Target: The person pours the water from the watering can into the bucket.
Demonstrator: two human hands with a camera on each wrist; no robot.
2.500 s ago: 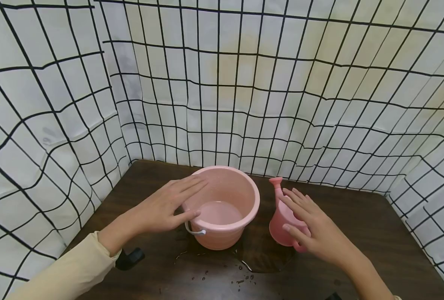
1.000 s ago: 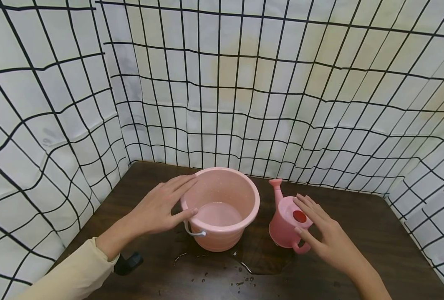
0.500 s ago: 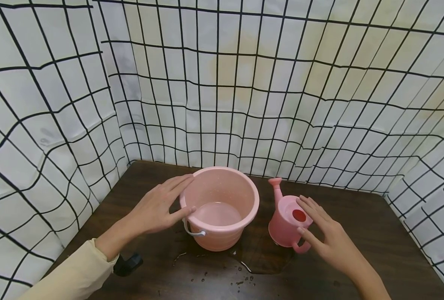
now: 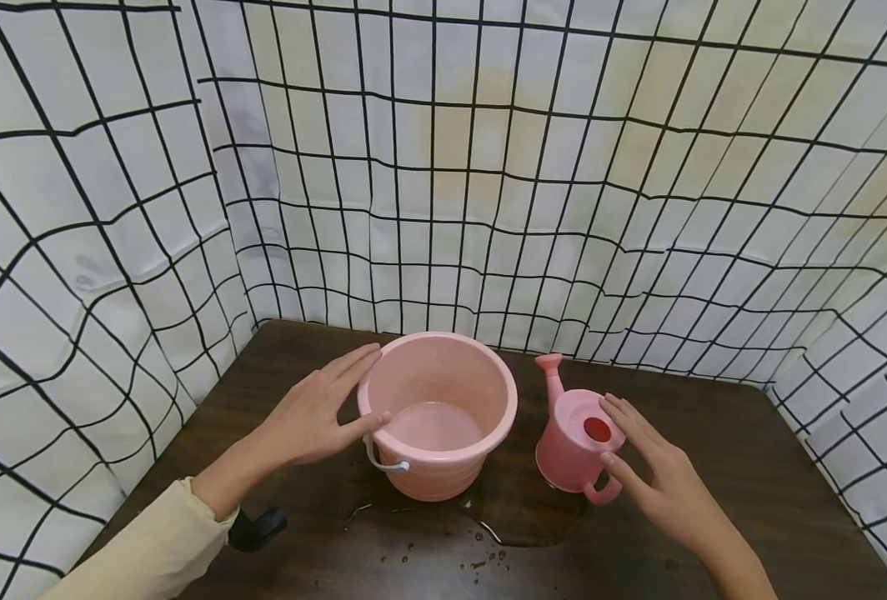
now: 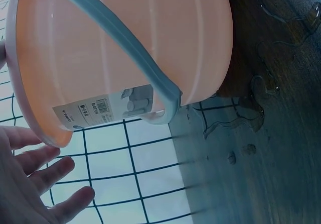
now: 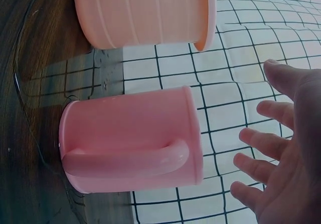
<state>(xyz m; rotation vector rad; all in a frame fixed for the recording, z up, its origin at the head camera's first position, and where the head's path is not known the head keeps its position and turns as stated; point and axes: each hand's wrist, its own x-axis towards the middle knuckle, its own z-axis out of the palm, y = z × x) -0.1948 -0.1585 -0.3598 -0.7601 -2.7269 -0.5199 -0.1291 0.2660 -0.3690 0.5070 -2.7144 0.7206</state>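
Observation:
A pink plastic bucket point(image 4: 443, 479) stands upright on the dark wooden table, its grey-blue handle point(image 5: 125, 40) hanging down on the outside. To its right is a small pink toy watering can point(image 4: 563, 450), spout pointing away and loop handle point(image 6: 125, 159) toward me. My left hand point(image 4: 308, 421) is at the bucket's left rim, fingers extended and spread, thumb at the near side of the rim. Over the right side of the watering can, my right hand point(image 4: 661, 479) has its fingers extended; the right wrist view shows a gap between fingertips and can.
A puddle point(image 4: 537, 525) spreads between the bucket and the watering can, with droplets point(image 4: 481, 565) nearer me. White walls with a black grid point(image 4: 436, 208) enclose the table point(image 4: 714, 433) at the back and sides. A black device point(image 4: 258, 529) sits under the left wrist.
The left hand has shifted slightly left, off the bucket's opening toward its rim. The right hand has drawn right and back, uncovering the watering can's red opening. Bucket and can have stayed put.

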